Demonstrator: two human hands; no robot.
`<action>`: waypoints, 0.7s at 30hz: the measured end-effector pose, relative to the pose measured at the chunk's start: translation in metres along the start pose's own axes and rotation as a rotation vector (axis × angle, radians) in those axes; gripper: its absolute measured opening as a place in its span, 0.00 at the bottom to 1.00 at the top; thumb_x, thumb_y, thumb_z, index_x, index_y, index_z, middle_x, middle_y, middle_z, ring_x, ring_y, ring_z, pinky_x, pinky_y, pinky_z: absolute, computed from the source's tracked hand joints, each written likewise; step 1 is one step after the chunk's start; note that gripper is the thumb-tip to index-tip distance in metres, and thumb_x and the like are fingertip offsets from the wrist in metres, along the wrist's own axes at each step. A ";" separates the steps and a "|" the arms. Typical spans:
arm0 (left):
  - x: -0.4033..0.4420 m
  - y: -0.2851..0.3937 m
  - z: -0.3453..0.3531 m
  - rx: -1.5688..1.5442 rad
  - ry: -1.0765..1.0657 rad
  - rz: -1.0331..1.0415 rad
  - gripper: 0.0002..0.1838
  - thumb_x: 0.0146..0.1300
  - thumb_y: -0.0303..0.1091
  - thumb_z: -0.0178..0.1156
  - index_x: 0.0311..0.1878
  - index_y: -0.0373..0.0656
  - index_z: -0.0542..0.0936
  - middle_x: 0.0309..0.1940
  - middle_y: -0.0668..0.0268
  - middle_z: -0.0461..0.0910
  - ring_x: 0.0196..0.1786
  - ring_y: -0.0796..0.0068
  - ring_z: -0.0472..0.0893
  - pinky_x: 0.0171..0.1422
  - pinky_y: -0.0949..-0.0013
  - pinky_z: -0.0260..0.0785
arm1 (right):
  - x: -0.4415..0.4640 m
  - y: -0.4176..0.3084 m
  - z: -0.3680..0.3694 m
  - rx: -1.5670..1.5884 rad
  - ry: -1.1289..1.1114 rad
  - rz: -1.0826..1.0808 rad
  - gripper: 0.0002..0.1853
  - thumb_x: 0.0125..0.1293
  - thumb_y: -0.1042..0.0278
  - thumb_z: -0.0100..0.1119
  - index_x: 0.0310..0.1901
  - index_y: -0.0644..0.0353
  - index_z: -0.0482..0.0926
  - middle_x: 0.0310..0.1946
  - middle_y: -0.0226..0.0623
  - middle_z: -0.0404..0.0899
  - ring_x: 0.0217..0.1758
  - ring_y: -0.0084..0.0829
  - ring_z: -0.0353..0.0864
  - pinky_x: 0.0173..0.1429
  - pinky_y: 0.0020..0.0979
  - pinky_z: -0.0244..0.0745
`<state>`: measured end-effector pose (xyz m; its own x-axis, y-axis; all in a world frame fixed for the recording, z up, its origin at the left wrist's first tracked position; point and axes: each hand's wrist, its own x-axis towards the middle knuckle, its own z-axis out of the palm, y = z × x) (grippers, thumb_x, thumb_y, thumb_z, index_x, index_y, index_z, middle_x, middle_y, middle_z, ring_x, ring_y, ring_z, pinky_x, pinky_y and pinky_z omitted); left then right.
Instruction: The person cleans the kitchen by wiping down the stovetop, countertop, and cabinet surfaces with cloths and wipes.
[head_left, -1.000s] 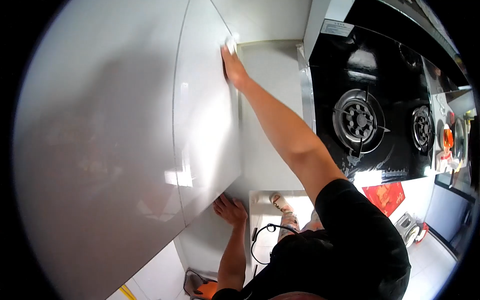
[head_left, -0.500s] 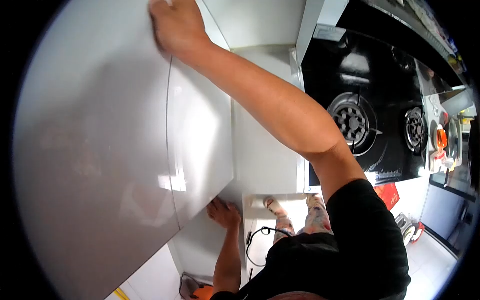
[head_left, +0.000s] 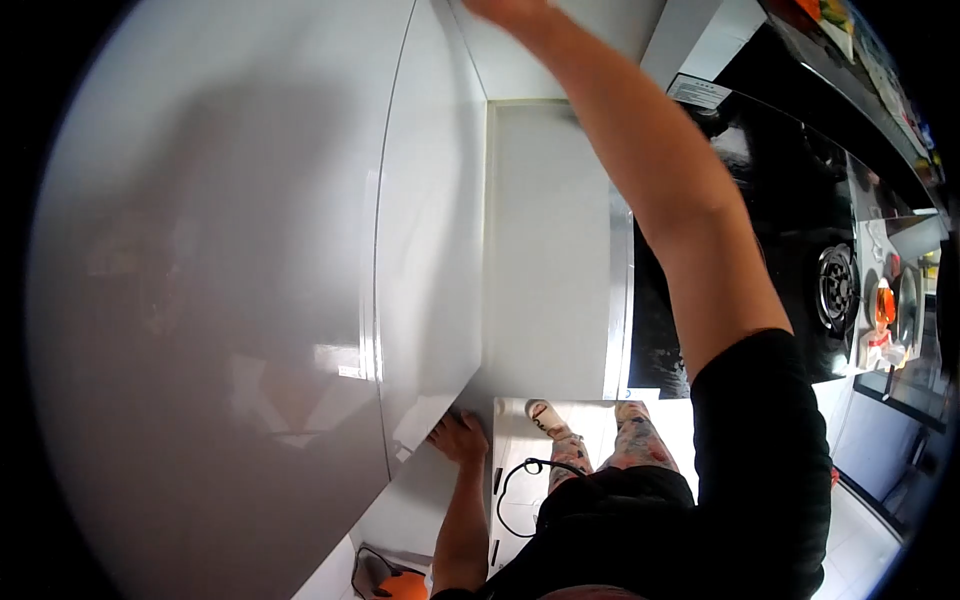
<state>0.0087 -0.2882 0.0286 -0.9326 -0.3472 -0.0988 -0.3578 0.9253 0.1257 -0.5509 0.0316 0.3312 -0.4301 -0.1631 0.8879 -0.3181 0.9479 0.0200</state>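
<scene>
My right hand (head_left: 505, 8) is at the top edge of the view, blurred and mostly cut off. It lies near the top of the narrower white glossy panel (head_left: 430, 230); contact and any held thing are hidden. Beside it, across a thin seam, a wider white glossy panel (head_left: 230, 300) fills the left side. My left hand (head_left: 462, 438) lies low with fingers stretched out on a grey surface (head_left: 410, 500), close to the panel's lower edge. I see nothing held in it.
To the right is a black gas stove (head_left: 680, 320) with a burner (head_left: 836, 288) showing. A pale countertop (head_left: 550, 250) lies between panel and stove. An orange object (head_left: 400, 585) sits at the bottom. Below hangs a black cord (head_left: 503, 500). An orange-capped bottle (head_left: 884, 303) stands far right.
My right hand has moved up and right, from the panel seam to the frame's top edge. The view has shifted slightly. My left hand stays by the panel's lower edge.
</scene>
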 end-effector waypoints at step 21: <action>0.004 -0.007 0.003 0.038 0.008 0.025 0.39 0.74 0.57 0.45 0.76 0.36 0.67 0.74 0.41 0.65 0.77 0.36 0.60 0.81 0.37 0.47 | -0.153 0.035 -0.007 -0.196 -0.150 0.390 0.41 0.63 0.69 0.63 0.77 0.71 0.60 0.83 0.51 0.51 0.86 0.53 0.49 0.86 0.55 0.46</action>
<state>0.0074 -0.2961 0.0243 -0.9417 -0.3247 -0.0877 -0.3322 0.9388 0.0908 -0.4902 0.0919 0.1997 -0.6079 0.1917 0.7705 0.0512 0.9779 -0.2029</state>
